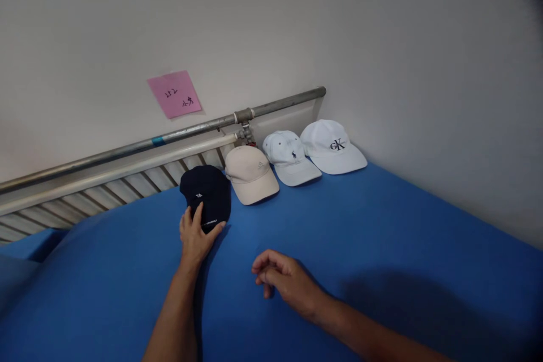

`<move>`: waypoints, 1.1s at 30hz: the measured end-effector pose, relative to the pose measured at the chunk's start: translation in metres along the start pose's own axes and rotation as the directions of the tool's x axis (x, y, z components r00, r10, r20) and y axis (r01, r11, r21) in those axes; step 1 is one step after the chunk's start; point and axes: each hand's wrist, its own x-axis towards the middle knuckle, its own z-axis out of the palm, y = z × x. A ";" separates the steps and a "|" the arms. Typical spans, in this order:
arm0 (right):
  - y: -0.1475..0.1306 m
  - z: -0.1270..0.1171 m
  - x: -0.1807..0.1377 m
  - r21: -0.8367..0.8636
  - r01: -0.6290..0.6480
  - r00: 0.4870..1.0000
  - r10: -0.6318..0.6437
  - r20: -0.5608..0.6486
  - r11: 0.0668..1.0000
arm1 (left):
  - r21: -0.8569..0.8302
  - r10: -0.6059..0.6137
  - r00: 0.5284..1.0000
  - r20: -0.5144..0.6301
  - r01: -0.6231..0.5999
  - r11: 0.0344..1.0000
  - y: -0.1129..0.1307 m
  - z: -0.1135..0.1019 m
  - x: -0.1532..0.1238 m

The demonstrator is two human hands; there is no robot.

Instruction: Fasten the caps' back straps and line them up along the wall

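A dark navy baseball cap (212, 186) with small white lettering is the leftmost in a row of caps on a blue surface. My left hand (197, 235) is on its brim, thumb at the right edge and fingers spread over the left and top. Beside it sits a beige cap (252, 175). Further right come a pale cap with a small dark emblem (286, 153) and a white cap with black letters (328, 144). Nearer to me, my right hand (286, 280) hovers over the blue surface, fingers loosely curled and apart, holding nothing.
The blue surface (263, 226) meets a pale wall at the back and right. Behind the caps run a white radiator (131, 181) and a metal pipe (195, 128). A pink note (175, 94) with handwriting is stuck on the wall.
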 end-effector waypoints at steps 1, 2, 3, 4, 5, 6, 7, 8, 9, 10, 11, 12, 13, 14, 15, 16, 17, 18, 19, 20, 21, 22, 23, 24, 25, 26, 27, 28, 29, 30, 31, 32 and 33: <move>0.000 0.000 0.000 0.003 0.001 1.000 -0.001 0.002 1.000 | -0.019 -0.003 1.000 -0.017 0.003 1.000 0.002 0.002 0.000; 0.000 0.000 0.000 0.005 0.001 1.000 -0.001 0.003 1.000 | -0.025 -0.004 1.000 -0.031 0.003 1.000 0.003 0.003 0.001; 0.000 0.000 0.000 0.005 -0.001 1.000 0.001 0.001 1.000 | -0.017 0.001 0.999 -0.039 -0.002 1.000 0.003 0.006 0.002; 0.000 0.000 0.000 0.000 -0.004 1.000 0.004 0.000 1.000 | 0.002 0.011 0.999 -0.040 -0.011 1.000 0.002 0.008 0.003; -0.001 0.000 0.000 -0.007 -0.008 1.000 0.008 -0.002 1.000 | 0.028 0.023 0.999 -0.038 -0.022 0.999 0.001 0.009 0.004; -0.001 0.000 -0.001 -0.018 -0.009 1.000 0.009 -0.004 1.000 | 0.053 0.036 0.999 -0.032 -0.034 0.998 -0.001 0.011 0.005; -0.001 0.000 -0.001 -0.031 -0.009 1.000 0.009 -0.005 0.999 | 0.069 0.046 0.999 -0.028 -0.044 0.997 -0.002 0.013 0.006; -0.001 0.000 -0.001 -0.044 -0.007 1.000 0.007 -0.004 0.999 | 0.076 0.050 0.998 -0.027 -0.048 0.996 -0.003 0.014 0.008; -0.001 0.001 -0.001 -0.053 -0.004 1.000 0.004 -0.005 0.999 | 0.075 0.051 0.998 -0.026 -0.049 0.996 -0.004 0.015 0.009; 0.000 0.001 -0.001 -0.060 -0.001 1.000 0.000 -0.006 0.998 | 0.071 0.049 0.998 -0.028 -0.047 0.996 -0.004 0.016 0.010; 0.001 0.001 -0.001 -0.065 0.003 1.000 -0.003 -0.007 0.998 | 0.064 0.042 0.999 -0.030 -0.040 0.997 -0.003 0.016 0.011; 0.002 0.000 0.000 -0.069 0.005 1.000 -0.005 -0.005 0.998 | 0.057 0.030 0.999 -0.033 -0.028 0.998 -0.002 0.016 0.012; 0.003 0.000 0.000 -0.074 0.006 1.000 -0.007 -0.003 0.997 | 0.050 0.014 0.999 -0.035 -0.012 0.999 -0.001 0.016 0.013; 0.004 0.000 0.001 -0.081 0.008 1.000 -0.008 0.001 0.997 | 0.044 -0.003 0.999 -0.036 0.004 0.999 0.000 0.016 0.013; 0.004 0.000 0.001 -0.089 0.009 1.000 -0.009 0.004 0.996 | 0.038 -0.015 0.999 -0.036 0.017 0.999 0.002 0.016 0.013; 0.005 0.000 0.001 -0.098 0.012 1.000 -0.011 0.006 0.995 | 0.034 -0.020 0.999 -0.035 0.022 0.999 0.003 0.016 0.012; 0.005 0.000 0.002 -0.107 0.015 1.000 -0.014 0.006 0.994 | 0.029 -0.019 0.999 -0.037 0.021 0.999 0.004 0.015 0.012; 0.005 -0.001 0.001 -0.113 0.018 1.000 -0.017 0.009 0.993 | 0.014 -0.021 0.999 -0.047 0.022 1.000 0.005 0.015 0.011; 0.005 -0.001 0.001 -0.116 0.022 1.000 -0.021 0.011 0.993 | -0.011 -0.031 0.997 -0.066 0.030 0.999 0.006 0.014 0.010; 0.005 -0.001 0.001 -0.117 0.028 1.000 -0.026 0.013 0.993 | -0.042 -0.049 0.995 -0.091 0.045 0.998 0.007 0.012 0.008; 0.005 -0.001 0.001 -0.120 0.035 0.999 -0.034 0.016 0.992 | -0.076 -0.074 0.990 -0.117 0.065 0.995 0.008 0.010 0.007; 0.005 -0.001 0.000 -0.126 0.046 0.999 -0.044 0.019 0.991 | -0.110 -0.101 0.985 -0.140 0.086 0.990 0.010 0.008 0.005; 0.006 -0.001 0.001 -0.134 0.059 0.998 -0.056 0.022 0.989 | -0.141 -0.127 0.980 -0.153 0.106 0.984 0.011 0.005 0.002; 0.006 -0.001 0.001 -0.144 0.072 0.997 -0.069 0.025 0.987 | -0.165 -0.149 0.976 -0.159 0.122 0.979 0.012 0.002 -0.001; 0.007 -0.001 0.001 -0.152 0.084 0.996 -0.081 0.030 0.985 | -0.188 -0.170 0.972 -0.159 0.139 0.972 0.014 -0.001 -0.005; 0.008 -0.001 0.002 -0.158 0.094 0.995 -0.090 0.036 0.983 | -0.217 -0.198 0.967 -0.158 0.162 0.963 0.015 -0.005 -0.010; 0.008 -0.001 0.003 -0.160 0.101 0.995 -0.096 0.041 0.982 | -0.251 -0.232 0.960 -0.154 0.189 0.949 0.017 -0.008 -0.016; 0.008 -0.001 0.004 -0.159 0.105 0.994 -0.099 0.046 0.982 | -0.288 -0.270 0.951 -0.150 0.219 0.932 0.018 -0.012 -0.025; 0.008 -0.001 0.004 -0.160 0.109 0.993 -0.102 0.051 0.981 | -0.327 -0.309 0.940 -0.144 0.250 0.912 0.020 -0.016 -0.035; 0.008 -0.001 0.004 -0.164 0.111 0.993 -0.104 0.056 0.980 | -0.367 -0.350 0.927 -0.136 0.281 0.887 0.023 -0.020 -0.046; 0.008 0.000 0.003 -0.175 0.116 0.992 -0.106 0.061 0.978 | -0.409 -0.389 0.912 -0.127 0.309 0.858 0.025 -0.025 -0.059; 0.007 0.001 0.002 -0.191 0.125 0.991 -0.115 0.062 0.974 | -0.453 -0.426 0.898 -0.115 0.334 0.827 0.027 -0.031 -0.072; 0.006 0.002 0.001 -0.216 0.125 0.992 -0.116 0.055 0.968 | -0.497 -0.460 0.882 -0.102 0.355 0.792 0.029 -0.037 -0.085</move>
